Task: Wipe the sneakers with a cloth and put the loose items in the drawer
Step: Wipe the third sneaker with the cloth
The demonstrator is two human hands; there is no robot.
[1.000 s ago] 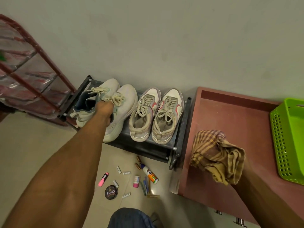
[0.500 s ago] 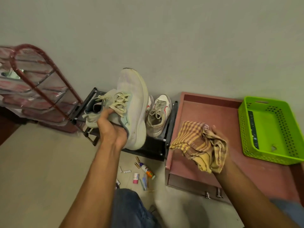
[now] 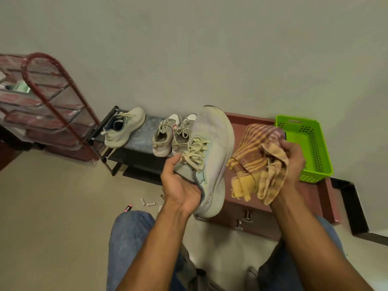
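One pale sneaker point(image 3: 123, 128) now sits alone at the shoe rack's point(image 3: 134, 158) left end. Its mate point(image 3: 212, 156) has come off, clamped toe-up in the left hand point(image 3: 180, 185); just beside it, the right hand point(image 3: 292, 162) bunches the checked cloth point(image 3: 258, 162), so wiping looks imminent.

Green perforated plastic basket point(image 3: 315, 148) sits on the maroon cabinet top point(image 3: 321, 198), against the pale wall point(image 3: 189, 49). Low black shoe rack point(image 3: 134, 158) stands just left of the cabinet, also against the wall; its top shelf surface looks scuffed grey. Further left: red-framed tiered rack point(image 3: 52, 106) wrapped in clear plastic sheeting, leaning back toward the wall; a green-printed object shows behind the plastic on an upper tier, too blurred to identify. Floor point(image 3: 52, 217) is plain beige. Dark baseboard point(image 3: 354, 206) runs along the wall at far right. Blue denim knees point(image 3: 130, 238) fill the lower edge of the view
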